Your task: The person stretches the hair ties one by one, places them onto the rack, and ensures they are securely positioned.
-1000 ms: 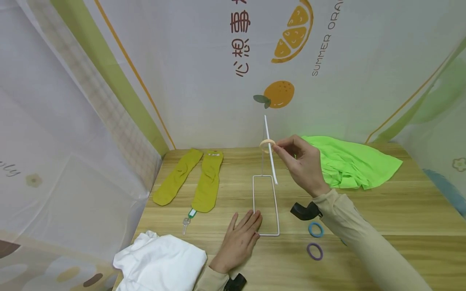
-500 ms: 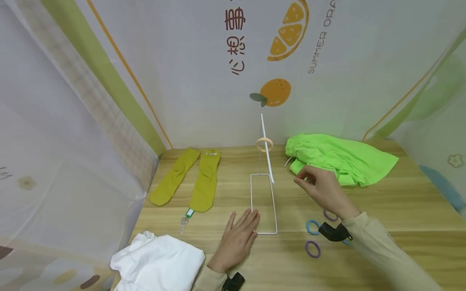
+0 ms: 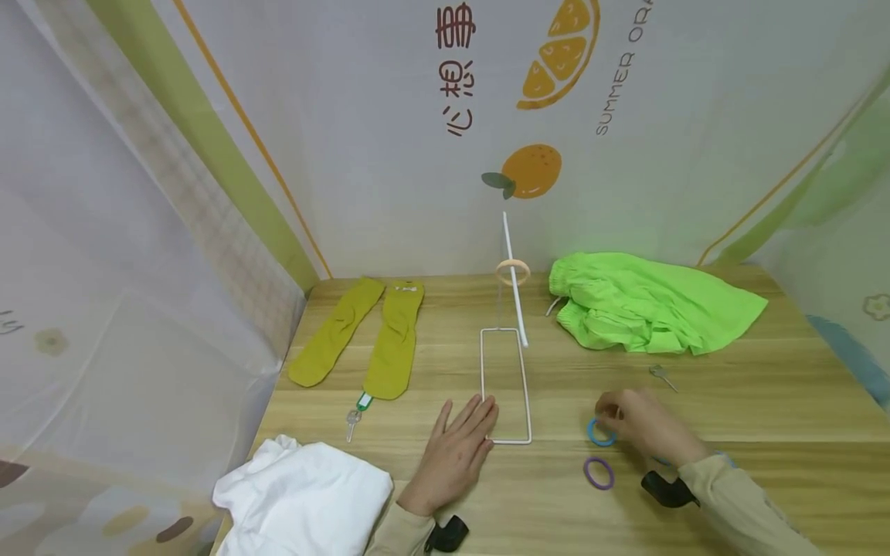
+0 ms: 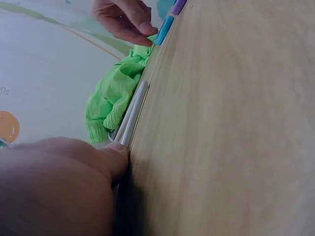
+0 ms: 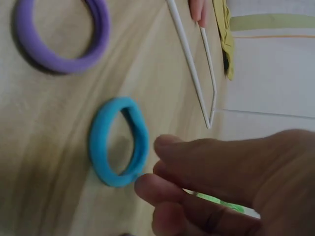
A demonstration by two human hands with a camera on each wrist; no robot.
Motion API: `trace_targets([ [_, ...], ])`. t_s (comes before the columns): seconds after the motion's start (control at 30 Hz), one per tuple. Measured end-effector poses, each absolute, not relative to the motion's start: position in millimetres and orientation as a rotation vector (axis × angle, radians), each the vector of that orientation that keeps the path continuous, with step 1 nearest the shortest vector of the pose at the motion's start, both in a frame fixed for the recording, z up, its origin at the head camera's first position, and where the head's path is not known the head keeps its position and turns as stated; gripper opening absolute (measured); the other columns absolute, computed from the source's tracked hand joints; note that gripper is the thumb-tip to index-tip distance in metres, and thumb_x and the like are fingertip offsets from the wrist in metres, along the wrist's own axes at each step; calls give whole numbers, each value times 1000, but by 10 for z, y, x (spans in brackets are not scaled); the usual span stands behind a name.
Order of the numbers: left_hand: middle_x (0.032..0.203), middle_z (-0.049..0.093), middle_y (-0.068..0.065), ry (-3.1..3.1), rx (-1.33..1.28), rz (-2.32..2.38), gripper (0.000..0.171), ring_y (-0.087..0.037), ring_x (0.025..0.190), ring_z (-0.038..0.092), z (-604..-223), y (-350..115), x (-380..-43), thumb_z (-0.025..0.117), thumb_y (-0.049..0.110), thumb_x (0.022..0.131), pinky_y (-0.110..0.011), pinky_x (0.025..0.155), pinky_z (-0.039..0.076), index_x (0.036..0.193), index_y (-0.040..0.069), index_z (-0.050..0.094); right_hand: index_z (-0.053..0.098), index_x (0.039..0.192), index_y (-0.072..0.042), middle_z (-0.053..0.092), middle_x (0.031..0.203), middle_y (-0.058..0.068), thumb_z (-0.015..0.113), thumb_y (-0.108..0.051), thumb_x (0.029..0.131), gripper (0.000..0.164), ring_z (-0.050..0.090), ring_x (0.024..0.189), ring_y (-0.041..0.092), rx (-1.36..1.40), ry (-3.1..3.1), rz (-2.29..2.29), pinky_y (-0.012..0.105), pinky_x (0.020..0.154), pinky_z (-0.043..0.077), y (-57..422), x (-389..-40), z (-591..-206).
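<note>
My left hand [image 3: 452,448] lies with straight fingers on the left side of the white wire stand's base [image 3: 530,401]. Above that base, a cream hair tie [image 3: 523,281] hangs around the stand's slanting white bar [image 3: 519,313]. My right hand [image 3: 647,423] is low at a blue hair tie [image 5: 101,142] on the table. In the right wrist view its fingertips are right at the tie's edge, thumb and forefinger parted. A purple hair tie [image 3: 599,473] lies just nearer to me. More blue shows partly hidden behind the right wrist.
Lime green clothing [image 3: 653,305] lies at the back right, with a small key [image 3: 663,377] in front. Two mustard socks [image 3: 395,340] and a key with a green tag [image 3: 354,423] are on the left. Folded white cloth [image 3: 306,498] sits front left. Curtains enclose the table.
My right hand has let go of the cream hair tie on the bar and moved down and right to the blue one. The left hand stays on the base.
</note>
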State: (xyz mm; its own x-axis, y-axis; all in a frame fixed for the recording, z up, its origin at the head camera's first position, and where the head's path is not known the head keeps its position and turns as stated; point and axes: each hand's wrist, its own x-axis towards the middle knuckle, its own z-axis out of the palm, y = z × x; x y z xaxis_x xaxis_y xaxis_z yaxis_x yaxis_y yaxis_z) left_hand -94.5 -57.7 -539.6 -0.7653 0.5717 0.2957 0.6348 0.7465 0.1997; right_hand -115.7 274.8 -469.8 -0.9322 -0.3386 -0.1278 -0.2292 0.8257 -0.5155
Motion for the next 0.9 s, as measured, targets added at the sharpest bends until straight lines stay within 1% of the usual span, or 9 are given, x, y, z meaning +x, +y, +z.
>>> trace_targets([
  [0.07, 161, 46, -1, -2731, -957, -436, 49, -22, 152, 39, -5390, -575, -946, 53, 28, 106, -59, 121, 28, 153, 12, 51, 75, 90, -10, 67, 80, -6, 77, -9, 88, 3, 59, 73, 7, -452, 2814, -738, 24, 63, 50, 2736, -1139, -4719],
  [0.2, 161, 45, -1, -2730, -959, -445, 49, -21, 152, 39, -5390, -577, -951, 53, 28, 106, -59, 121, 28, 153, 12, 50, 74, 85, -11, 65, 78, -6, 77, -5, 86, 7, 57, 72, 8, -430, 2831, -720, 24, 61, 49, 2718, -1124, -4741],
  [0.23, 161, 45, -1, -2719, -965, -439, 49, -21, 152, 38, -5409, -582, -956, 52, 28, 107, -57, 123, 26, 154, 12, 49, 73, 85, -10, 65, 78, -5, 77, -3, 87, 8, 57, 72, 8, -423, 2829, -718, 24, 61, 49, 2718, -1123, -4745],
  [0.4, 162, 44, -1, -2728, -967, -442, 49, -22, 152, 37, -5420, -584, -960, 51, 28, 108, -57, 123, 25, 154, 12, 49, 72, 83, -9, 65, 77, -4, 75, 2, 86, 12, 56, 71, 9, -406, 2835, -713, 23, 60, 48, 2721, -1119, -4779],
  [0.47, 161, 45, -1, -2738, -962, -440, 49, -22, 152, 38, -5404, -581, -957, 53, 28, 107, -59, 121, 27, 153, 12, 49, 71, 82, -10, 65, 77, -4, 75, 2, 86, 13, 55, 70, 9, -395, 2840, -712, 23, 59, 48, 2721, -1116, -4797],
  [0.6, 161, 46, -1, -2733, -962, -421, 49, -22, 151, 40, -5401, -582, -954, 53, 28, 106, -58, 121, 28, 153, 12, 50, 69, 80, -12, 64, 77, -5, 75, 1, 86, 16, 54, 71, 9, -384, 2861, -710, 22, 59, 47, 2713, -1109, -4819],
  [0.73, 161, 46, -1, -2743, -960, -407, 49, -21, 151, 39, -5393, -580, -950, 53, 29, 107, -57, 121, 28, 153, 13, 50, 69, 81, -13, 64, 76, -6, 75, 0, 86, 15, 54, 69, 8, -391, 2879, -734, 22, 59, 47, 2699, -1100, -4802],
  [0.9, 162, 44, 0, -2763, -958, -407, 49, -21, 152, 37, -5384, -579, -948, 52, 29, 107, -57, 122, 27, 154, 13, 49, 68, 88, -12, 63, 75, -6, 72, -4, 91, 9, 53, 67, 7, -360, 2876, -802, 22, 55, 45, 2653, -1094, -4706],
])
